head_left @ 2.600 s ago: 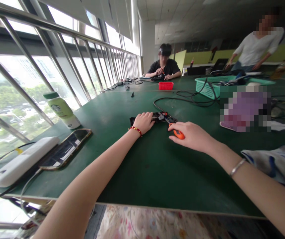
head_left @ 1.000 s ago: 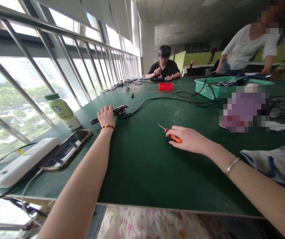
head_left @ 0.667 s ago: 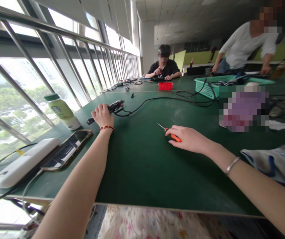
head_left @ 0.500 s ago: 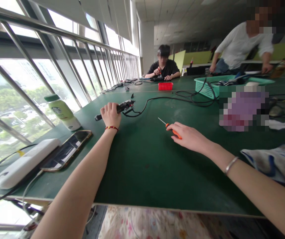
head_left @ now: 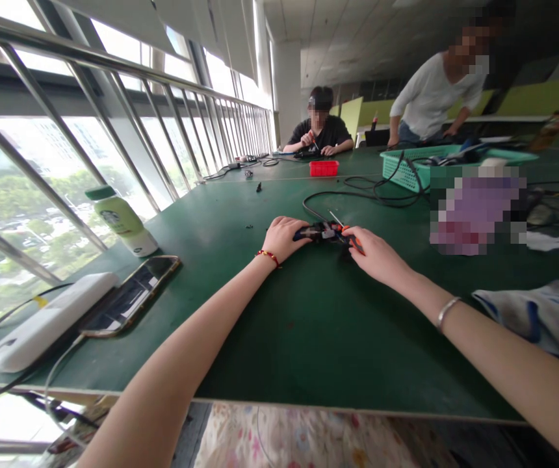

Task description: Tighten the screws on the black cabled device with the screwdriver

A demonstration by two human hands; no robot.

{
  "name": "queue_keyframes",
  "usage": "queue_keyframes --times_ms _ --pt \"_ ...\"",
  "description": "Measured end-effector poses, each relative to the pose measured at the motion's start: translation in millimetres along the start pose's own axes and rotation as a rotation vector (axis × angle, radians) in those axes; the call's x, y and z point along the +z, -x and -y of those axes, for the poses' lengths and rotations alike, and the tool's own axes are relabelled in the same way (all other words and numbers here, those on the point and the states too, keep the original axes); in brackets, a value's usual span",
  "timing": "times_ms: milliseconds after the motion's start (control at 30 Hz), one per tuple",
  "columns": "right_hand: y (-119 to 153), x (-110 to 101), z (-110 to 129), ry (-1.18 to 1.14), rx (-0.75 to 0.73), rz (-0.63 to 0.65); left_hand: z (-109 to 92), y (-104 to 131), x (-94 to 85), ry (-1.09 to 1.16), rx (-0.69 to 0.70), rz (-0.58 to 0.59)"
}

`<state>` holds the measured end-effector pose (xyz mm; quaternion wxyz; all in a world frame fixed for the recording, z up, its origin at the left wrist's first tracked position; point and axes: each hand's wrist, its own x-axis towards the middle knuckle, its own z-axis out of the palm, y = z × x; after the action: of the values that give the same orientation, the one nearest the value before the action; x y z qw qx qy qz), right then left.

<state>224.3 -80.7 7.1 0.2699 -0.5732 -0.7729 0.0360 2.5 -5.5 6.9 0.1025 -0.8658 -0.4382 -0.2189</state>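
Around the left end of a dark corded device (head_left: pixel 323 231) my left hand (head_left: pixel 285 239) is closed. The device's inner parts show on top, and its exact kind I cannot make out. My right hand (head_left: pixel 374 252) grips a screwdriver (head_left: pixel 355 242) by its orange and black handle, close against the device's right end. The screwdriver's thin shaft points up and to the left, past the device's far side. A black cord (head_left: pixel 309 200) runs from the device toward the back right.
A green basket (head_left: pixel 403 170) holds tools and cables, and a red tray (head_left: pixel 324 169) sits farther back. On the left are a bottle (head_left: pixel 121 221), a phone (head_left: pixel 133 296) and a white power strip (head_left: pixel 45 322). A cloth (head_left: pixel 537 318) lies right. Two people are beyond the table.
My left hand has carried the device rightward to the middle, up to the screwdriver. The right hand has shifted slightly right. The standing person has moved left.
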Motion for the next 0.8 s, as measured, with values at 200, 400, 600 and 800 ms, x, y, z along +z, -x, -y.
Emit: queue_keyframes --times_ms 200,400,600,800 --pt "1.4 -0.5 2.1 0.073 -0.024 0.098 31.9 8.3 -4.0 -0.071 -0.220 -0.063" --pt "2.6 -6.4 5.8 0.114 -0.020 0.145 91.2 26.8 -14.5 -0.155 -0.414 0.076" --pt "2.6 -6.2 5.3 0.150 -0.042 0.139 95.7 26.8 -16.7 -0.176 -0.420 0.253" --pt "3.2 -7.8 7.1 0.167 -0.045 0.140 59.2 13.4 -29.9 -0.384 -0.550 0.307"
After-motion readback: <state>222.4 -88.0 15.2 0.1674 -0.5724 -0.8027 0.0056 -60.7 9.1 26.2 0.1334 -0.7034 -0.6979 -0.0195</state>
